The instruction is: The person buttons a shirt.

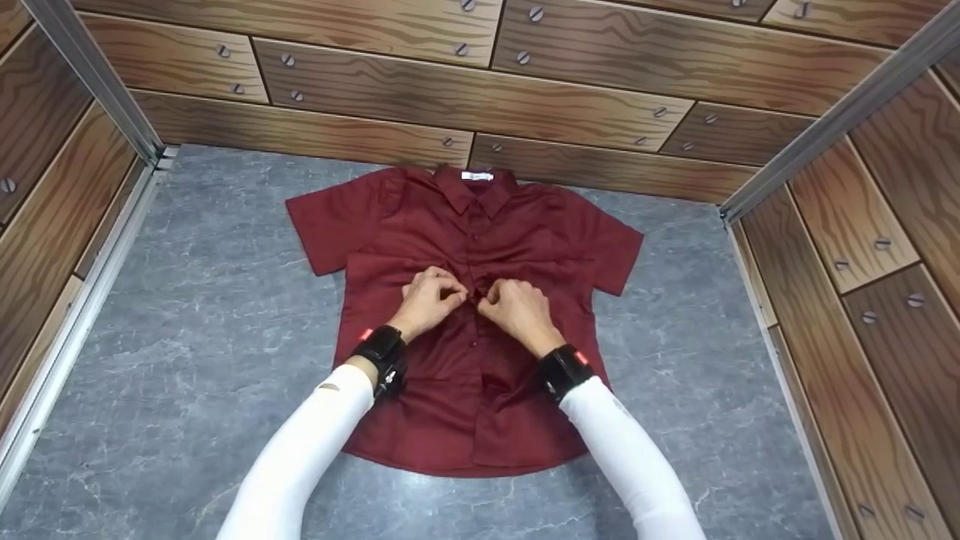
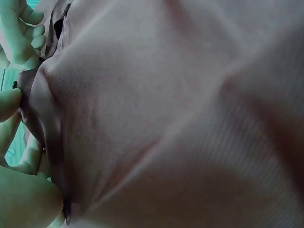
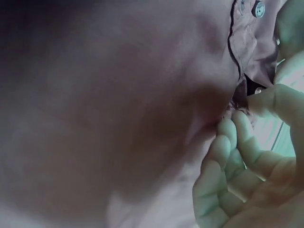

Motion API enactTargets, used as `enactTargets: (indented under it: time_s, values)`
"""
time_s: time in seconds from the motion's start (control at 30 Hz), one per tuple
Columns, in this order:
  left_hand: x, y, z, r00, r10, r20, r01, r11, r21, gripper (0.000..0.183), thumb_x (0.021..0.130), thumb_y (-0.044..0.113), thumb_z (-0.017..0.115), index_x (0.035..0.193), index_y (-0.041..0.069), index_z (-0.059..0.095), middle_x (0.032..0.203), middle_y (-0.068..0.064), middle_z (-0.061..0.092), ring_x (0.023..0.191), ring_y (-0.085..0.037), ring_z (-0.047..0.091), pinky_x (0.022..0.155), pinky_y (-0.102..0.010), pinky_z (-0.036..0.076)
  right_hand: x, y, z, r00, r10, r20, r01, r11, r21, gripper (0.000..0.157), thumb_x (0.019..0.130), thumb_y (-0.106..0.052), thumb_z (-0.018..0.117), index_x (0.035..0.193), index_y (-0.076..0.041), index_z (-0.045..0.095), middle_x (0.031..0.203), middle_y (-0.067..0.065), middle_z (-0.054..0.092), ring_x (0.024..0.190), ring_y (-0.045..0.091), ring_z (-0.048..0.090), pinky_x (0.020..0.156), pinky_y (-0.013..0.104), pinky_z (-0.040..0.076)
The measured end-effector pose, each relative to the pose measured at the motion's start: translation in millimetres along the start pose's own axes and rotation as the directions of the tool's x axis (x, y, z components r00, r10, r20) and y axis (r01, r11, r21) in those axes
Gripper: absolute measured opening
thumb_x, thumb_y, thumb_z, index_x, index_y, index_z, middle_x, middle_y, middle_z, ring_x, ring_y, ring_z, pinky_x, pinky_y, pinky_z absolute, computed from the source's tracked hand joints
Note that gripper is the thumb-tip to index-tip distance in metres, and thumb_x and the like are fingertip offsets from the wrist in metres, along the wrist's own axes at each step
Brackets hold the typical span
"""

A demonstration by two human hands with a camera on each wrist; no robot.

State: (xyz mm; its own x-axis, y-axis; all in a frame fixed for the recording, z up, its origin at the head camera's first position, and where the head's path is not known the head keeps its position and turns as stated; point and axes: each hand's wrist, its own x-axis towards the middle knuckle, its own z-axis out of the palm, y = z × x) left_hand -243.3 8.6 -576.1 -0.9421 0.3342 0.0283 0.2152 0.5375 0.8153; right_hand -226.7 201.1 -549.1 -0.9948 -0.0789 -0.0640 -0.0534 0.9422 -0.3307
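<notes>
A dark red short-sleeved shirt [image 1: 420, 405] lies spread front up, its collar [image 1: 480, 199] at the far side. At the middle of its button placket, my left hand [image 1: 431, 300] pinches one edge of the cloth between thumb and fingers. Close beside it, my right hand [image 1: 519, 311] pinches the other edge, where the fabric is bunched up. The right wrist view shows a button [image 3: 258, 9] on the placket, with the right fingertips [image 3: 227, 130] gathered on the cloth. In the left wrist view the placket edge [image 2: 54, 142] is lifted. The buttonhole at the fingertips is too small to make out.
The shirt lies on a grey marbled surface [image 1: 210, 322]. Wood-patterned panels [image 1: 375, 90] stand at the back and both sides, with metal rails [image 1: 832, 112] at the corners. A black band [image 1: 382, 356] is strapped round each wrist, over white sleeves [image 1: 300, 457].
</notes>
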Motion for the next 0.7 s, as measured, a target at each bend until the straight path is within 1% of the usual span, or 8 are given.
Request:
enactTargets:
  time_s: [0.1,0.23,0.37,0.5,0.6,0.7]
  values:
    - [-0.2,-0.9,1.1,1.000,0.008,0.003,-0.008,1.000,0.009,0.016,0.095,0.021,0.071,0.104,0.013,0.082,0.123,-0.008,0.061,0.122,-0.032,0.051,0.101,-0.056,0.031,1.2,3.8,0.4,1.000,-0.012,0.024,0.010,0.998,0.062,0.008,0.085,-0.022,0.069,0.080,-0.015,0.070,0.077,-0.002,0.065,0.069,0.021,0.062,0.066,0.043,0.053]
    - [-1.4,-0.3,2.3,1.000,0.021,0.001,-0.021,1.000,0.022,0.015,0.094,0.021,0.072,0.101,0.014,0.082,0.121,-0.007,0.060,0.121,-0.032,0.050,0.100,-0.056,0.031,2.7,8.4,0.7,0.998,-0.032,0.045,0.024,0.985,0.172,0.008,0.086,-0.017,0.067,0.084,-0.012,0.073,0.078,-0.002,0.067,0.069,0.018,0.060,0.069,0.039,0.051]
    - [-2.9,1.6,2.9,1.000,0.021,0.006,-0.022,0.999,0.046,0.014,0.095,0.023,0.072,0.100,0.015,0.082,0.121,-0.007,0.058,0.121,-0.033,0.048,0.100,-0.056,0.031,3.3,11.7,0.1,0.995,-0.047,0.084,0.019,0.952,0.306,0.011,0.091,-0.016,0.064,0.094,-0.009,0.073,0.084,0.000,0.066,0.075,0.018,0.058,0.072,0.035,0.048]
    - [-3.2,3.8,3.4,1.000,0.018,0.012,-0.019,0.996,0.082,0.014,0.095,0.024,0.070,0.100,0.015,0.080,0.121,-0.008,0.055,0.121,-0.034,0.047,0.099,-0.057,0.031,3.4,13.9,-0.2,0.990,-0.071,0.121,0.014,0.907,0.420,0.009,0.096,-0.016,0.060,0.096,-0.010,0.067,0.088,0.001,0.063,0.080,0.018,0.056,0.074,0.032,0.043]
    - [-2.9,5.2,3.2,1.000,0.009,0.022,-0.011,0.996,0.088,0.014,0.095,0.024,0.070,0.101,0.015,0.080,0.121,-0.009,0.055,0.123,-0.035,0.047,0.099,-0.057,0.031,3.2,14.6,-0.2,0.986,-0.093,0.141,0.016,0.882,0.471,0.008,0.097,-0.016,0.059,0.096,-0.011,0.065,0.090,0.000,0.063,0.083,0.017,0.056,0.076,0.032,0.042]
    - [-2.3,5.8,2.8,1.000,-0.007,0.028,0.005,0.996,0.085,0.014,0.095,0.024,0.071,0.101,0.016,0.081,0.121,-0.008,0.055,0.123,-0.034,0.046,0.100,-0.056,0.030,3.0,14.1,0.0,0.982,-0.123,0.143,0.038,0.872,0.488,0.008,0.099,-0.015,0.059,0.096,-0.010,0.066,0.091,0.000,0.063,0.084,0.017,0.055,0.077,0.032,0.042]
